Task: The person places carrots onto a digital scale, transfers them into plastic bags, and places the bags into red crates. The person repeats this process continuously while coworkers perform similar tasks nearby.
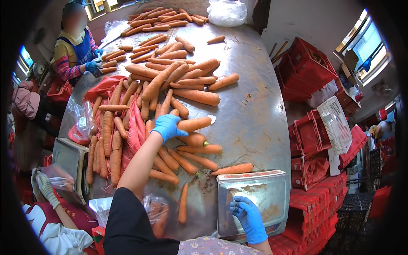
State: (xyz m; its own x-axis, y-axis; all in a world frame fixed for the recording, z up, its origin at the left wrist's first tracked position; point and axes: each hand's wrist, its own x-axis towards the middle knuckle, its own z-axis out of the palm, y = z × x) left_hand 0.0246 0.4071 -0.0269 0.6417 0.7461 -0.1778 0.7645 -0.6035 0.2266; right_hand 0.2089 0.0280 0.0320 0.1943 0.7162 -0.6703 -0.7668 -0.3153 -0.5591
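My left hand (pixel 168 128), in a blue glove, reaches over the carrot heap with its thumb spread to the right. Its fingers touch carrots there; whether they grip one is hidden. Just right of the thumb lies a thick carrot (pixel 194 124), with a carrot showing a green stem end (pixel 192 139) below it. My right hand (pixel 248 216), also blue-gloved, is over the steel pan of a weighing scale (pixel 271 194). Its fingers are loosely bent, with nothing visible in them. A carrot (pixel 234 169) lies along the scale's far edge; a thinner carrot (pixel 183 204) lies left of the scale.
Carrots also lie on a red mesh sack (pixel 135 122) left of my arm. A bagged bundle of carrots (pixel 158 216) lies near the metal table's (pixel 255 127) front edge. A second scale (pixel 68 159) and two co-workers (pixel 71 47) (pixel 57 220) are left. Red crates (pixel 318 207) stand right.
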